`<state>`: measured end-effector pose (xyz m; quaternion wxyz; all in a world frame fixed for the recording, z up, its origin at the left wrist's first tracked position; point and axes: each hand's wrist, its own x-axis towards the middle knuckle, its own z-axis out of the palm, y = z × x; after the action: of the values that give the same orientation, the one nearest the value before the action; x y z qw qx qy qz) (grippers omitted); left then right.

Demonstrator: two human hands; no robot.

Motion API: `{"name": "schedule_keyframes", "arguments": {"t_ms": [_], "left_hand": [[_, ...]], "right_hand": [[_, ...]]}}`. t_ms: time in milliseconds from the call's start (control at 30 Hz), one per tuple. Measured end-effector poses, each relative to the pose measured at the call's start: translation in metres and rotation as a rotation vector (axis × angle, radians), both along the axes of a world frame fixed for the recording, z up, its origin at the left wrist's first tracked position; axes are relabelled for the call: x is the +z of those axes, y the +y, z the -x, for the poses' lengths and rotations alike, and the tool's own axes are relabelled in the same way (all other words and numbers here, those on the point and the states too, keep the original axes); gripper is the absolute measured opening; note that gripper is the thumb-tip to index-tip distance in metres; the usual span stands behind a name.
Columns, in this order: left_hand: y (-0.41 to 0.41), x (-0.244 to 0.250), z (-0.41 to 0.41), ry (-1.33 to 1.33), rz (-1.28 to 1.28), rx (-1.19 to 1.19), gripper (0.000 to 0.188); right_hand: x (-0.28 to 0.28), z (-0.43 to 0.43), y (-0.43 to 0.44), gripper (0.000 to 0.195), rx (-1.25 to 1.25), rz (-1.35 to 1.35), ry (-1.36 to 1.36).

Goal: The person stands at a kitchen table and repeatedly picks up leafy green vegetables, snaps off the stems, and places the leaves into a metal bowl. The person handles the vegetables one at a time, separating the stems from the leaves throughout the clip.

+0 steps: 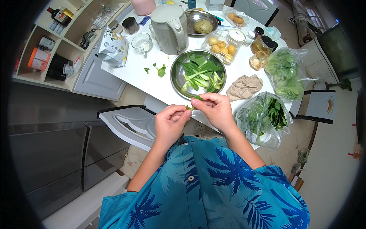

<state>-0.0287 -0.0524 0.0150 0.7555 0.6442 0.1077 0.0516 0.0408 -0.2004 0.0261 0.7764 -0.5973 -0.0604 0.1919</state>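
Observation:
Between my left hand (172,121) and my right hand (214,110) is a small piece of leafy green (192,108), pinched in the fingertips of both. It is held just over the table's near edge, and the fingers partly hide it. Right beyond my hands stands a stainless steel bowl (175,77) with loose green leaves and pale stalks (201,71) in it. A few torn leaf scraps (161,71) lie on the white table (143,81) to the left of the bowl. A crumpled beige cloth (244,86) rests at the bowl's right.
Clear plastic bags of greens (264,120) and lettuce (286,73) sit along the table's right side. Behind the bowl are an electric kettle (168,28), a plastic box of round yellow fruit (221,47) and glass jars (261,47). A grey chair (128,121) stands at the near left.

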Motion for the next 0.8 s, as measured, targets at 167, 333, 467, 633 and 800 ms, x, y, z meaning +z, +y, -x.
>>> {"name": "schedule_keyframes", "arguments": {"t_ms": [167,333,467,633,800], "left_hand": [[-0.001,-0.001,0.0,-0.076,0.048,0.076,0.013],[-0.002,0.007,-0.001,-0.135,0.08,0.179,0.012],[0.007,0.006,-0.002,-0.117,0.163,0.265,0.011],[0.014,0.005,0.001,0.045,0.408,0.211,0.01],[0.016,0.001,0.003,0.119,0.473,0.128,0.012]], "right_hand": [[-0.005,0.0,0.001,0.015,-0.018,-0.074,0.025],[-0.008,0.004,0.005,0.017,-0.05,-0.079,0.119],[-0.007,0.0,0.001,0.017,-0.16,-0.036,0.181],[-0.005,-0.002,-0.008,0.019,-0.117,-0.049,0.178],[0.0,-0.002,-0.007,0.022,-0.03,-0.058,0.199]]}}
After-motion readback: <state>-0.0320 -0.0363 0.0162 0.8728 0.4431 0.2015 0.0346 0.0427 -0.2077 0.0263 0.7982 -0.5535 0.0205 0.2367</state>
